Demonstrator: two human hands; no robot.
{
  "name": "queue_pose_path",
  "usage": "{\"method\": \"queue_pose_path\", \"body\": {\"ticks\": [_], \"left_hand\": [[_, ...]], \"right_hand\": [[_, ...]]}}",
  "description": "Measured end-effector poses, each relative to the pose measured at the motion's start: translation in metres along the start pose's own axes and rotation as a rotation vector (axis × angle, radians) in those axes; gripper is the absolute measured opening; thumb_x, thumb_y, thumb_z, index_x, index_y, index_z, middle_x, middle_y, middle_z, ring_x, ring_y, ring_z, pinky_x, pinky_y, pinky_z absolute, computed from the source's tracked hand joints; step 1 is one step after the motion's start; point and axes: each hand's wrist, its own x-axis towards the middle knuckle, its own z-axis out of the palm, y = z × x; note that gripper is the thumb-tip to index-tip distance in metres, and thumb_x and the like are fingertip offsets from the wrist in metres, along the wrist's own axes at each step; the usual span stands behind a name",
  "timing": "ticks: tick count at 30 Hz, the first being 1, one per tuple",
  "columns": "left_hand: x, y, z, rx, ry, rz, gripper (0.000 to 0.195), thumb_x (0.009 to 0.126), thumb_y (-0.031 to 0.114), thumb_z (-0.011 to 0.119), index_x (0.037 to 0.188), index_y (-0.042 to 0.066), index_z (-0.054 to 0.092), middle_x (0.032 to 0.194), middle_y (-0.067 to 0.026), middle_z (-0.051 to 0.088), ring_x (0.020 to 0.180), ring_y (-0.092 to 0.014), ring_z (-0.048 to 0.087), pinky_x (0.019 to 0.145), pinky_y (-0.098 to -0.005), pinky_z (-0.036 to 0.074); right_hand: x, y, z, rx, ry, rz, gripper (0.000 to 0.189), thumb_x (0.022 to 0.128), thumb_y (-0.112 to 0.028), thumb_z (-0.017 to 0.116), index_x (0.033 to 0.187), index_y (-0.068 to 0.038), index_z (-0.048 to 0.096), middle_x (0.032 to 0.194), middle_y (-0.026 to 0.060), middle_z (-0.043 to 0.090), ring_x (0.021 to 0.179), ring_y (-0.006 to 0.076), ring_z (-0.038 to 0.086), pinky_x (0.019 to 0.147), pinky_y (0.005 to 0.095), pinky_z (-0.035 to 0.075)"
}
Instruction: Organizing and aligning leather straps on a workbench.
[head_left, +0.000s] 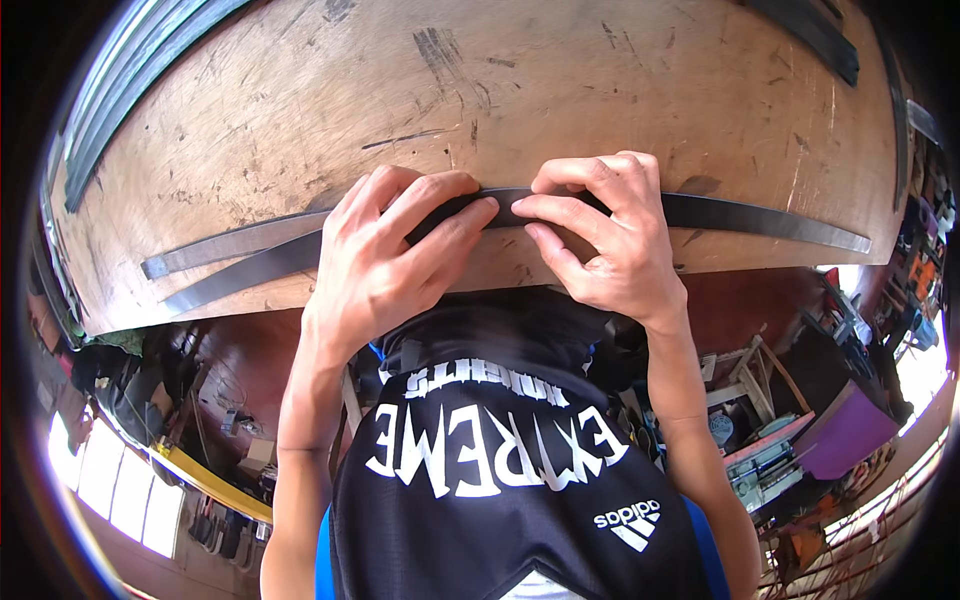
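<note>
Two long, narrow, dark strips, seemingly leather, lie along the near edge of a wooden worktable (525, 112). My left hand (390, 255) grips the upper black strip (262, 259), thumb and index finger pinching it near the middle. Facing it, my right hand (615, 232) has its fingertips and thumb around the same band, a short gap from the left fingers. Left of my hands, a greyer strip (225, 244) spreads apart from the black one. To the right, a dark strip end (765, 221) reaches toward the table corner. My fingers hide how the strips overlap.
Long dark strips (142, 97) are stacked at the far left of the table, and more dark pieces (814, 41) lie at the far right. Below the edge are a yellow beam (214, 484), a purple panel (851, 431) and a wooden frame (757, 382).
</note>
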Motion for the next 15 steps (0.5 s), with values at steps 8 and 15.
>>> {"method": "queue_pose_path", "body": {"ticks": [8, 15], "left_hand": [[-0.0010, -0.0013, 0.0040, 0.002, 0.019, 0.009, 0.051, 0.064, 0.002, 0.086, 0.113, 0.016, 0.080, 0.114, -0.0031, 0.073, 0.088, -0.024, 0.068, 0.074, -0.0375, 0.059], [0.0000, -0.0007, 0.0028, 0.012, 0.026, 0.012, 0.051, 0.063, 0.002, 0.086, 0.112, 0.016, 0.080, 0.115, -0.0027, 0.072, 0.087, -0.024, 0.067, 0.073, -0.0369, 0.058]], "right_hand": [[0.0026, -0.0024, 0.0008, 0.014, -0.027, -0.001, 0.027, 0.076, -0.008, 0.081, 0.101, -0.016, 0.076, 0.110, -0.0042, 0.065, 0.100, 0.0209, 0.059, 0.095, 0.0420, 0.042], [0.0062, -0.0039, 0.0064, 0.019, -0.020, -0.010, 0.029, 0.074, -0.007, 0.082, 0.100, -0.015, 0.072, 0.108, -0.0037, 0.064, 0.098, 0.0212, 0.059, 0.094, 0.0416, 0.042]]}}
